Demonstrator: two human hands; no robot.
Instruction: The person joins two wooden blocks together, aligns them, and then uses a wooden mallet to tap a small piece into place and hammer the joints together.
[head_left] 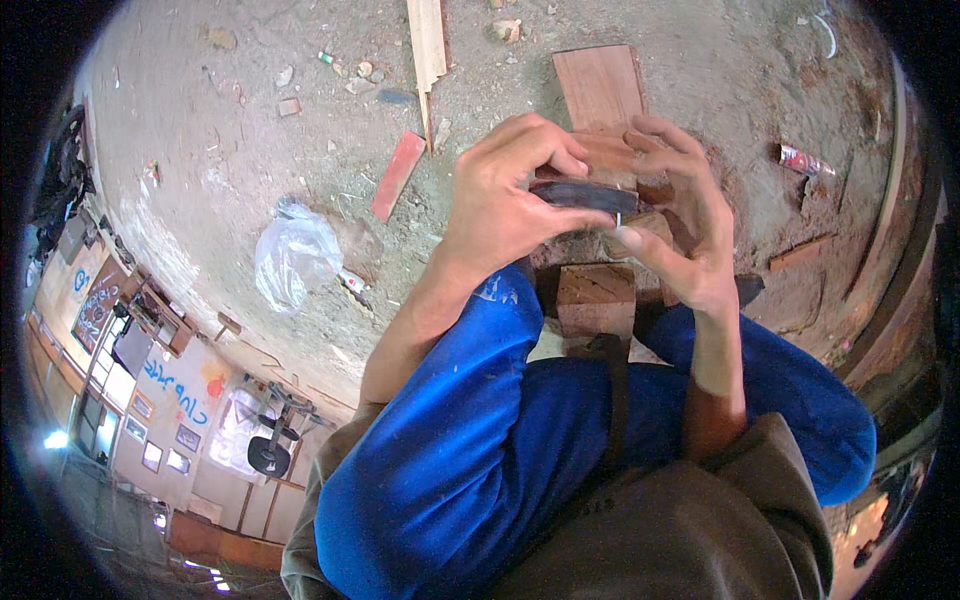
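Note:
My left hand [505, 185] is closed on a small dark block [590, 196] with a flat, long side, gripping it between thumb and fingers above the ground. Close to the block's right end is my right hand [690, 215], its fingers curved and spread apart. Its thumb tip is by a thin white sliver [619, 221] at that end; whether they touch I cannot tell. Below the hands, a squared wooden block [597, 300] stands between my legs. Partly hidden behind my fingers lies a reddish-brown board [605, 150].
Another flat board [600, 85] lies farther off. On the dusty ground are a long splintered plank [427, 45], a red strip of wood [400, 175], a clear plastic bag [295, 255] and a crumpled can [805, 160]. A thin wood strip [800, 253] lies at right.

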